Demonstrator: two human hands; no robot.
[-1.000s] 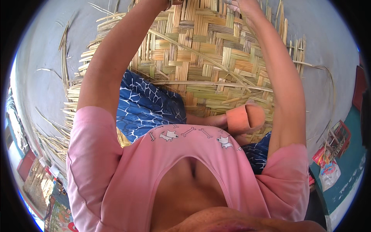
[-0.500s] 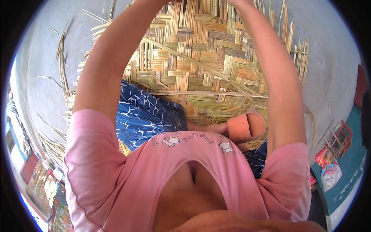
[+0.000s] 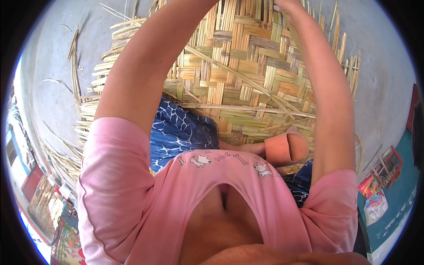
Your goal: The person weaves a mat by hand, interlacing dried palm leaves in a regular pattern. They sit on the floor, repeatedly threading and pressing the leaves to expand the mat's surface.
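A woven mat of flat straw-coloured strips [image 3: 240, 66] lies spread before me, with uncut ends sticking out along its sides. Both my forearms reach over it to its far part. My left hand is cut off by the top edge of the picture; only the forearm shows. At the top edge, just right of the middle, my right hand [image 3: 286, 6] shows in part, close over the weave. A fingertip with its nail is visible, but the other fingers are out of sight, so what it holds cannot be made out. Loose strips [image 3: 238, 76] lie slantwise across the mat.
My foot in an orange slipper [image 3: 278, 148] rests on the mat's near part, beside blue patterned cloth [image 3: 183, 126]. Loose strips [image 3: 75, 66] lie on the grey floor [image 3: 48, 53] at left. A red rack [image 3: 391, 165] and a plastic packet [image 3: 374, 201] are at the right.
My left forearm has shifted to the right, and its hand has passed out of view. A little more of my right hand shows. The mat appears slightly farther right in the picture.
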